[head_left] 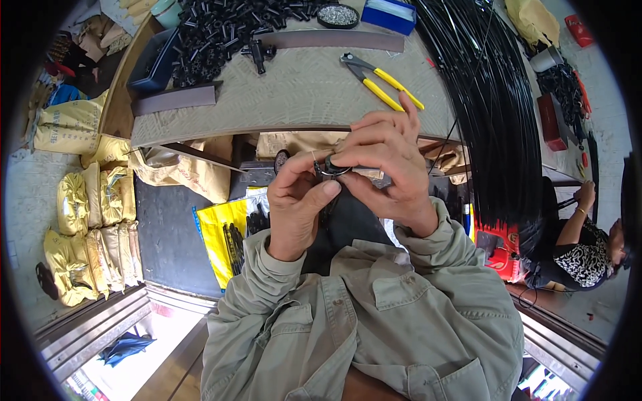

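Both hands meet in front of my chest, just off the bench's near edge. My left hand (298, 200) pinches a small black part with a shiny curved edge (332, 172) between thumb and forefinger. The thumb and forefinger of my right hand (391, 157) close on its other side, with the remaining fingers raised. Fingers cover most of the part, so its exact kind does not show. Beyond my right hand, cutters with yellow handles (382, 81) lie on the bench (294, 93).
Black plastic fittings (221, 40) are heaped at the back left beside a dark bin (152, 61). A dish of small metal pieces (338, 16) and a blue box (389, 17) stand behind. Long black cables (498, 113) hang over the right side. Another person (585, 247) sits at far right.
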`<state>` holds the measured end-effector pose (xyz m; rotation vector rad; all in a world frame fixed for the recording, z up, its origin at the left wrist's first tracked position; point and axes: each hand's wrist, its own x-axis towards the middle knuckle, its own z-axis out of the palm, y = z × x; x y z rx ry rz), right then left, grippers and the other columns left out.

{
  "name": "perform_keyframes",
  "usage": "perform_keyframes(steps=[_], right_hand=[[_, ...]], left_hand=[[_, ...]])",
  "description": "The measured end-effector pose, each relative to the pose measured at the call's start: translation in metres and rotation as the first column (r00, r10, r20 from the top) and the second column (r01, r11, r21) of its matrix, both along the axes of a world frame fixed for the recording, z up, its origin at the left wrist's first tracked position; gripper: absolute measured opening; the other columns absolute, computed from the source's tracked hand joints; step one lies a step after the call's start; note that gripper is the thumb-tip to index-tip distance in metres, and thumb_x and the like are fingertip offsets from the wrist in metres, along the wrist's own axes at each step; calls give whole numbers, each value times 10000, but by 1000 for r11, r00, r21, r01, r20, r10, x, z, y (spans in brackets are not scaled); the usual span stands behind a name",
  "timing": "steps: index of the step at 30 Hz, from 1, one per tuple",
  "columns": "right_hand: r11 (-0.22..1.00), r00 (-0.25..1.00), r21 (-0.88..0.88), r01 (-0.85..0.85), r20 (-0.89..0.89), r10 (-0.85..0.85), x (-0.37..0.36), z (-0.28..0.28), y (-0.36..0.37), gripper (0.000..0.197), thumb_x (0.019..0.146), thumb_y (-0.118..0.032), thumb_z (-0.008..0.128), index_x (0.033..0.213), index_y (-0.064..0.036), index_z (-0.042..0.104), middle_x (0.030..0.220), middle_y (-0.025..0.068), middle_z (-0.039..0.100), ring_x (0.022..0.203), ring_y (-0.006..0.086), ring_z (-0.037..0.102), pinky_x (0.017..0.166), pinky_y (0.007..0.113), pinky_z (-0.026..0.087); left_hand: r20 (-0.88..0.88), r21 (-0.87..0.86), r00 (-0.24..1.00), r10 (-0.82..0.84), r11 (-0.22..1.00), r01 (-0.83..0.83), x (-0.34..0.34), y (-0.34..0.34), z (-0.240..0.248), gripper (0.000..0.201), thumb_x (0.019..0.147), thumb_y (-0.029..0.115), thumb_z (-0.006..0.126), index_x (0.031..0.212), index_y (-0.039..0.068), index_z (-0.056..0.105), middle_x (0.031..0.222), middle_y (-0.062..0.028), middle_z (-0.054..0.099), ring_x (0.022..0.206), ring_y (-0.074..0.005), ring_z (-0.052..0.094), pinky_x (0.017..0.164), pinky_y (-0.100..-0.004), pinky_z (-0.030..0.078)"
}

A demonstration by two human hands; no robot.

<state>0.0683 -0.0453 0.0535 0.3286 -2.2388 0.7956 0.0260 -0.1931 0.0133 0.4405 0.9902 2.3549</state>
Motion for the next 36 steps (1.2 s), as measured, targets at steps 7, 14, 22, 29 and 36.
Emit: perform_keyframes(steps=[7,14,22,29,36], right_hand=[[990,999,-133,35,-30,-40,-2,-1,-9,248,632,-55,724,855,-83,618,858,20,601,908,198,552,981,420,278],[417,757,-897,-147,170,631,4,-36,-14,156,710,-30,701,811,-9,585,827,47,585,816,114,539,708,227,413],[622,826,-741,-253,169,537,-4,-29,-32,180,708,-31,716,778,-18,551,785,16,554,730,78,507,636,220,393],[535,738,-808,-245,203,643,2,-26,-44,232,687,-59,740,795,-30,537,743,-5,515,705,53,460,612,216,364],[449,609,-813,-371,153,778,1,-37,-39,267,666,-107,769,774,-31,537,718,-15,488,671,58,430,589,217,349]], left_hand=[[-25,-18,986,168,986,-168,2,1,2,320,750,-35,645,1056,-2,557,951,-35,548,900,-115,522,829,-240,409],[-75,21,983,168,986,-166,3,-10,1,259,787,88,642,1016,11,547,921,-19,546,863,-107,519,797,-243,415],[-76,-79,972,220,971,-226,8,-27,7,309,806,181,646,1038,16,524,917,-25,553,839,-110,528,772,-244,430],[-97,-100,991,97,989,-106,11,-49,6,296,806,204,639,989,3,522,902,-43,540,836,-124,515,787,-255,412],[-244,-53,962,-119,993,109,6,-60,-5,315,775,268,657,899,3,540,835,-46,482,800,-144,462,756,-260,364]])
